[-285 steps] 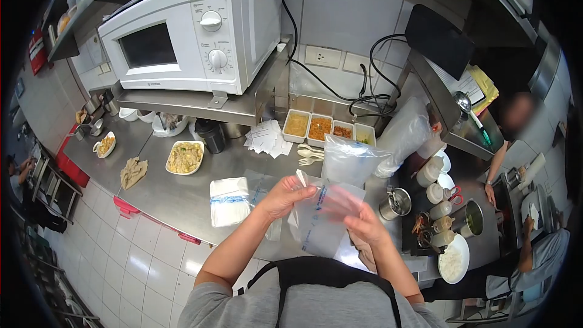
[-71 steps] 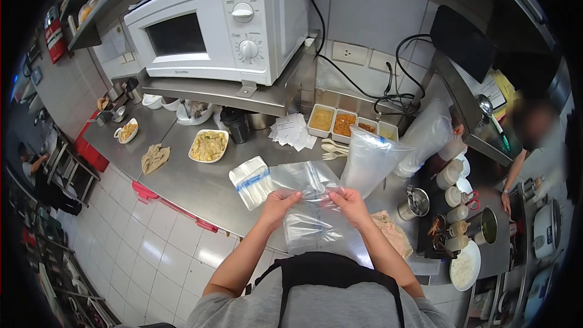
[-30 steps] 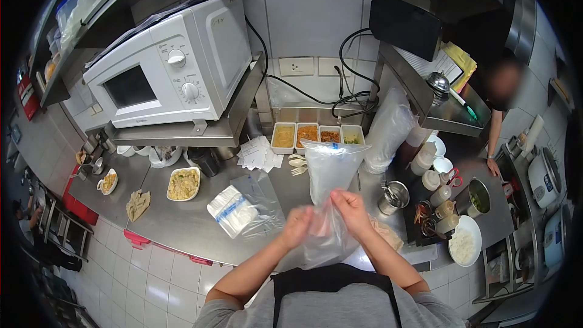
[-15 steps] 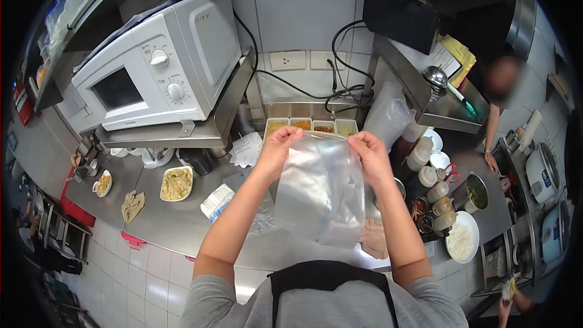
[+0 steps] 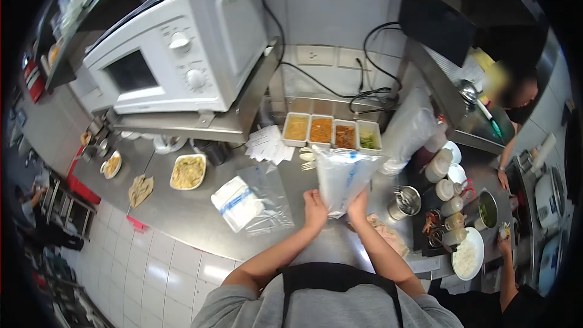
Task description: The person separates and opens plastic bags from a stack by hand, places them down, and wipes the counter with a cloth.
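Observation:
A clear plastic bag (image 5: 345, 177) with blue print stands out in front of me over the counter, its far end near the condiment trays. My left hand (image 5: 314, 209) is closed at the bag's near left edge. On the near right side, my right hand (image 5: 358, 208) grips it, its fingers partly behind the plastic. Left of my left hand lies a flat clear plastic sheet or bag (image 5: 271, 197), beside a white packet with blue print (image 5: 237, 203). A crumpled brown cloth (image 5: 388, 235) lies just right of my right hand.
Four-sided trays of toppings (image 5: 320, 130) line the wall. A microwave (image 5: 182, 54) sits on a shelf at left. A bowl of food (image 5: 188, 172) stands below it. Squeeze bottles (image 5: 446, 189), a metal cup (image 5: 405, 202) and a rice plate (image 5: 467, 255) are at right, near other people's hands.
Both hands have come down and nearer to me, from the bag's top corners to its near end. The bag now points away from me, and the view has shifted.

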The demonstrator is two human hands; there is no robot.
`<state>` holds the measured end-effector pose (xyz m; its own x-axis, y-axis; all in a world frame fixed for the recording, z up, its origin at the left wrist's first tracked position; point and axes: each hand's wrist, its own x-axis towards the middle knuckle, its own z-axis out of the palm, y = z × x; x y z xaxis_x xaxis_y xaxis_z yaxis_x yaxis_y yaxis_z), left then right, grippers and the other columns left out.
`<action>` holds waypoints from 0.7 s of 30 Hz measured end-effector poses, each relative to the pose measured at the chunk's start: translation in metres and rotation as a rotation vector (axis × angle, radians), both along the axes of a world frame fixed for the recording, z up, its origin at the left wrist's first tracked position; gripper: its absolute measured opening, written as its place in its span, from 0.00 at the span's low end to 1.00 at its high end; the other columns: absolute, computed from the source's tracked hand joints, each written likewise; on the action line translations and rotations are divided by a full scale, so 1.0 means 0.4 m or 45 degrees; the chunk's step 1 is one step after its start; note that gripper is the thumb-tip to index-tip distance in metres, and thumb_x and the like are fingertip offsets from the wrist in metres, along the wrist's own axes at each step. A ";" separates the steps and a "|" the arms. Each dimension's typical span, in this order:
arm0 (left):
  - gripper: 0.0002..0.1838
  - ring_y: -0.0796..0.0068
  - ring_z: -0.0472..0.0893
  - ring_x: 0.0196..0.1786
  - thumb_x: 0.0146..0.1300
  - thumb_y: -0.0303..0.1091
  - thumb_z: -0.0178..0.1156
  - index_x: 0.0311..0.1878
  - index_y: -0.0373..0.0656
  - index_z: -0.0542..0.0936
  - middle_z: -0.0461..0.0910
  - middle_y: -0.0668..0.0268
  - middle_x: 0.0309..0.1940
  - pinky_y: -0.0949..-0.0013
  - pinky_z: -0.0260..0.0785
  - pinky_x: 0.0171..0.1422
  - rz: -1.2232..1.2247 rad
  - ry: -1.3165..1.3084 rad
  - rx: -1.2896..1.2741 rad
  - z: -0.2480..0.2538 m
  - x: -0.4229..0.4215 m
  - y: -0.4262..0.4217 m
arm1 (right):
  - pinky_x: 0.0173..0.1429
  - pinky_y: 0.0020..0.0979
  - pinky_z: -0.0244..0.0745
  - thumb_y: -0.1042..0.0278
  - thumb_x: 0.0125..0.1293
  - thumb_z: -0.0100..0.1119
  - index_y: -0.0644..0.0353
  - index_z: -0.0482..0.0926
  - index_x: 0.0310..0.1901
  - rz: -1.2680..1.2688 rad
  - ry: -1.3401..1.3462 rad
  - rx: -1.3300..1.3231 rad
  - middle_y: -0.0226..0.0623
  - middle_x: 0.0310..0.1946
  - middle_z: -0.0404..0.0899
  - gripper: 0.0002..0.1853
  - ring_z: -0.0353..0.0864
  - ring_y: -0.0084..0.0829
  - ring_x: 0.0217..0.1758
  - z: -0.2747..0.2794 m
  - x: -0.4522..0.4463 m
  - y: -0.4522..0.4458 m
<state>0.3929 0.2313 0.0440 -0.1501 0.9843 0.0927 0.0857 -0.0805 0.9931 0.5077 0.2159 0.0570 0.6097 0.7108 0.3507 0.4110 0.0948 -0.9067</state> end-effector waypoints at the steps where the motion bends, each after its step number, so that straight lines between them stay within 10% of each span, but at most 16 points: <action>1: 0.14 0.48 0.73 0.38 0.69 0.39 0.42 0.44 0.35 0.65 0.71 0.49 0.34 0.53 0.64 0.45 -0.039 0.114 0.060 -0.002 -0.021 0.012 | 0.44 0.39 0.70 0.67 0.62 0.49 0.66 0.72 0.44 0.010 -0.004 -0.028 0.49 0.33 0.79 0.13 0.79 0.46 0.37 -0.030 0.009 0.000; 6: 0.18 0.50 0.70 0.49 0.58 0.35 0.55 0.48 0.36 0.66 0.65 0.50 0.51 0.51 0.63 0.51 -0.030 0.880 0.294 0.092 -0.201 0.117 | 0.36 0.41 0.69 0.67 0.63 0.49 0.65 0.71 0.36 -0.007 -0.266 -0.387 0.49 0.27 0.77 0.09 0.78 0.48 0.31 0.001 0.050 -0.122; 8: 0.25 0.53 0.65 0.58 0.55 0.38 0.58 0.54 0.38 0.65 0.63 0.50 0.57 0.48 0.56 0.60 0.427 1.269 0.385 0.051 -0.279 0.200 | 0.33 0.39 0.69 0.69 0.62 0.50 0.64 0.71 0.34 0.083 -0.194 -0.345 0.47 0.25 0.76 0.07 0.77 0.44 0.27 -0.039 0.077 -0.169; 13: 0.25 0.55 0.60 0.63 0.51 0.45 0.63 0.48 0.39 0.73 0.61 0.53 0.60 0.43 0.43 0.67 0.568 1.426 0.096 -0.017 -0.475 0.281 | 0.28 0.34 0.68 0.71 0.59 0.53 0.63 0.73 0.30 0.378 -0.242 -0.432 0.41 0.20 0.75 0.05 0.74 0.34 0.22 0.028 0.012 -0.223; 21: 0.07 0.77 0.78 0.41 0.54 0.20 0.62 0.32 0.38 0.72 0.78 0.62 0.38 0.72 0.72 0.45 -0.254 -0.138 0.404 0.124 -0.490 0.190 | 0.35 0.31 0.70 0.65 0.57 0.60 0.61 0.72 0.45 0.953 -0.230 -0.356 0.41 0.35 0.77 0.15 0.77 0.31 0.36 0.145 -0.132 -0.172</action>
